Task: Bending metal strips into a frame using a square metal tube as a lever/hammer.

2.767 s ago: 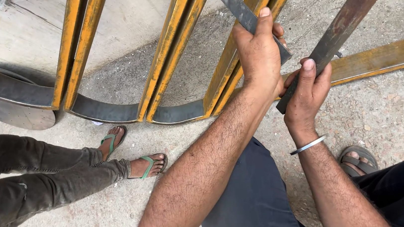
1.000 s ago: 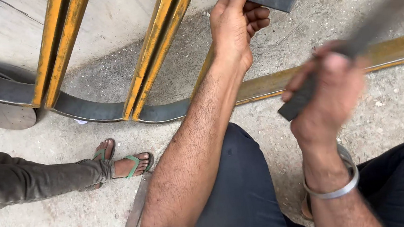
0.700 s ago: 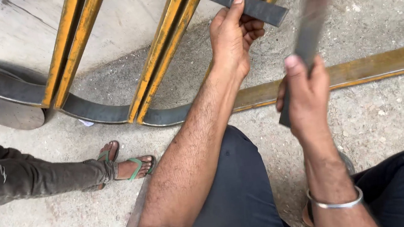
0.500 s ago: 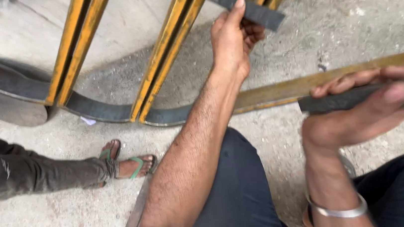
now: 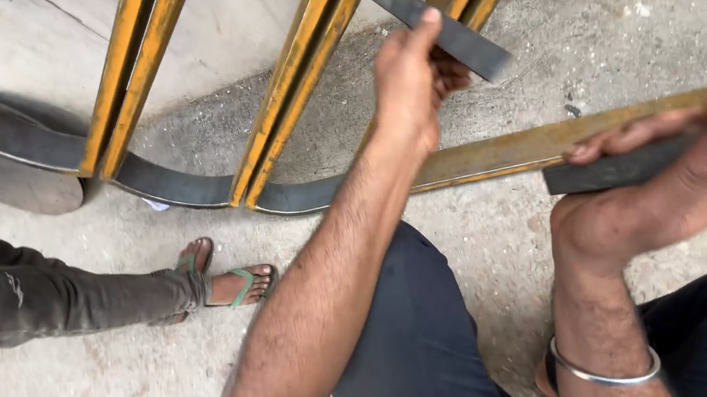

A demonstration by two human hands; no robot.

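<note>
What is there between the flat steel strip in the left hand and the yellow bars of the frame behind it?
Nothing visible. The left hand grips the short flat steel strip by its middle, raised in front of the yellow bars. The view cannot tell whether the strip touches them. The right hand holds a second dark strip lower, off to the side.

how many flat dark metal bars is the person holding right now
2. The left hand grips one short flat bar held up against the yellow frame. The right hand holds another flat bar level; its far end runs out of view.
</note>
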